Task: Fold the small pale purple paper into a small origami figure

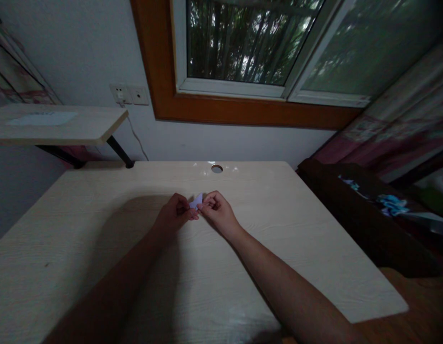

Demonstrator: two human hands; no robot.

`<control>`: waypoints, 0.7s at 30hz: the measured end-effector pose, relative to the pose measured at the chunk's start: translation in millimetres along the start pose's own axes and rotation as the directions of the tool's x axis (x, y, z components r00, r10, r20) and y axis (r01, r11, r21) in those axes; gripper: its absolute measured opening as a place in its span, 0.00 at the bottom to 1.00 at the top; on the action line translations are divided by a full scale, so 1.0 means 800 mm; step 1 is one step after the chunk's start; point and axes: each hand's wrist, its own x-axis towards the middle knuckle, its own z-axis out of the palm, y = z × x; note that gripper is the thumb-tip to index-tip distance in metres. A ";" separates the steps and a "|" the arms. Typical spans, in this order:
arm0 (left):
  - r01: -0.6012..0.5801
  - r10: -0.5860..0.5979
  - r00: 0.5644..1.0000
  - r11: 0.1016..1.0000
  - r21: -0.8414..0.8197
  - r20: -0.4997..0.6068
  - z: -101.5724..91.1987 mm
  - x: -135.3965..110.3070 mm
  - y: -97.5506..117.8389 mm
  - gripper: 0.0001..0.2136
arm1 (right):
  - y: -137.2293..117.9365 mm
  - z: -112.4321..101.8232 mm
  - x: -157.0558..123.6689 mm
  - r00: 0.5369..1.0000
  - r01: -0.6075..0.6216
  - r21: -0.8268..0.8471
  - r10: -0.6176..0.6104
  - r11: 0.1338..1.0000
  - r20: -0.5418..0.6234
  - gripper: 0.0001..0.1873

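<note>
A small piece of folded pale purple paper (197, 201) is held between my two hands, just above the light wooden desk (264, 200). My left hand (174, 211) pinches its left side, with the fingers curled and the thumb pointing to the right. On the other side my right hand (218, 210) grips the paper's right edge between thumb and fingers. One corner of the paper points upward between the fingertips. Its lower part is partly covered by the thumbs, so the exact folds cannot be made out.
A raised shelf (100, 130) on black legs stands at the desk's back left, bearing a pale sheet (42, 118). A round cable hole (217, 169) lies near the back edge. Right of the desk is a dark brown piece of furniture (350, 210) with a blue cloth-like item (392, 204).
</note>
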 end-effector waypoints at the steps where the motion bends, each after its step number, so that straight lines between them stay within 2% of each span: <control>1: -0.005 0.006 1.000 1.000 0.021 -0.010 0.000 0.001 -0.002 0.16 | -0.001 0.000 0.000 1.000 0.000 -0.023 -0.001 1.000 -0.005 0.17; 5: -0.004 0.009 0.998 0.996 0.091 -0.056 -0.002 0.003 -0.007 0.18 | -0.002 0.000 -0.001 1.000 0.003 -0.075 -0.004 0.997 -0.016 0.17; 11: 0.019 -0.016 0.998 0.999 0.049 -0.065 -0.002 0.005 -0.007 0.17 | 0.000 -0.001 -0.001 1.000 0.017 -0.071 -0.018 0.997 -0.011 0.15; 21: 0.016 -0.004 0.996 0.991 0.133 -0.090 -0.001 0.005 -0.004 0.17 | 0.001 0.000 -0.001 1.000 0.021 -0.102 -0.019 0.995 0.019 0.16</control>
